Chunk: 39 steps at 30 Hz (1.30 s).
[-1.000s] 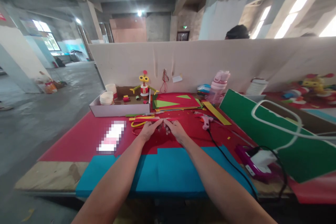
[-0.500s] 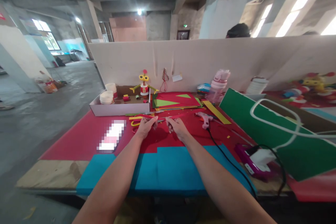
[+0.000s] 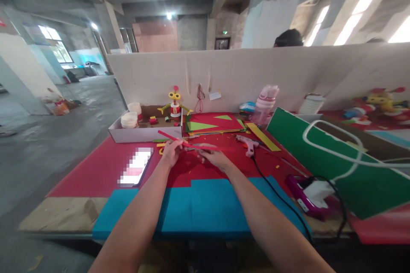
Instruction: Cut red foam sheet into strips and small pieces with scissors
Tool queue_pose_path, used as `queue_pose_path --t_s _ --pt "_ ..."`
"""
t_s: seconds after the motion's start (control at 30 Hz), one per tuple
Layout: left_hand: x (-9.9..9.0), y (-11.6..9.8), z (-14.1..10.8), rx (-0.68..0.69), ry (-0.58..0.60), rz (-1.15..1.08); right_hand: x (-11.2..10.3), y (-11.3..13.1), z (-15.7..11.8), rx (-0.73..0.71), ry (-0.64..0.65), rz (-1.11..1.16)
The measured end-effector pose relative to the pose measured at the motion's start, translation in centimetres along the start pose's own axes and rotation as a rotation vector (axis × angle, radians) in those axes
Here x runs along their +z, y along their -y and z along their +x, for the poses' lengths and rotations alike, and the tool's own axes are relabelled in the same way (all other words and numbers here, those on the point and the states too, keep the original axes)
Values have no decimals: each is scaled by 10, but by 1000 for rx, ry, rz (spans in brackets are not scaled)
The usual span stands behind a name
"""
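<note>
A long thin red strip (image 3: 166, 135) is pinched in my left hand (image 3: 172, 152), its free end pointing up and left. My right hand (image 3: 213, 156) is beside it, fingers bent under the strip's right part; whether they grip it is unclear. Yellow-handled scissors (image 3: 161, 151) lie partly behind my left hand. To the right of my hands rests a pink glue gun (image 3: 249, 145). Red and green paper sheets (image 3: 211, 123) are stacked behind them, and a yellow strip (image 3: 263, 136) lies beyond the glue gun.
A white box (image 3: 144, 136) holds paper cups and a yellow figure (image 3: 174, 104). Left is a phone (image 3: 136, 167). Blue sheets (image 3: 205, 207) line the front edge. A purple power strip (image 3: 309, 198), cables, a green board (image 3: 333, 166) and a pink bottle (image 3: 265, 101) stand right.
The red strip has tilted, its left end rising above my left hand. My left hand has turned slightly and moved left; my right hand's fingers have reached left under the strip.
</note>
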State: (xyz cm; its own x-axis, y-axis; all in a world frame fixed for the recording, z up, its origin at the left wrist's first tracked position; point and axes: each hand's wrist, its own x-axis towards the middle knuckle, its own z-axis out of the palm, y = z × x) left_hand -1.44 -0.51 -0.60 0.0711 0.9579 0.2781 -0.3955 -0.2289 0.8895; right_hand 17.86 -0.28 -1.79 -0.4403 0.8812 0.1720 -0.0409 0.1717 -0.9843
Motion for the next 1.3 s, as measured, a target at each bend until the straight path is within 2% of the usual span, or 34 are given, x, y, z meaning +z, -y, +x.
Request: queue_pose_path --t_s 0.07,0.13,0.27,0.43,0.6,0.8,1.1,1.3 --pt "-3 -5 0 -6 36 -77 -1 -3 2 -11 -45 21" --pt "-1 -6 -2 -38 98 -63 1 -4 4 13 -90 73" --pt "17 2 -6 -108 194 71 9 -2 6 -26 -140 173" --pt "31 13 -7 -89 130 303 8 3 7 -95 -237 111" --pt "28 12 -8 -161 150 425 5 1 6 -69 -257 157" --pt "27 13 -7 -88 127 505 9 -3 9 -35 -334 -21" --pt "26 11 -7 -57 188 590 -13 4 8 -39 -299 123" --pt "26 13 -7 -48 159 620 -12 3 7 24 -237 224"
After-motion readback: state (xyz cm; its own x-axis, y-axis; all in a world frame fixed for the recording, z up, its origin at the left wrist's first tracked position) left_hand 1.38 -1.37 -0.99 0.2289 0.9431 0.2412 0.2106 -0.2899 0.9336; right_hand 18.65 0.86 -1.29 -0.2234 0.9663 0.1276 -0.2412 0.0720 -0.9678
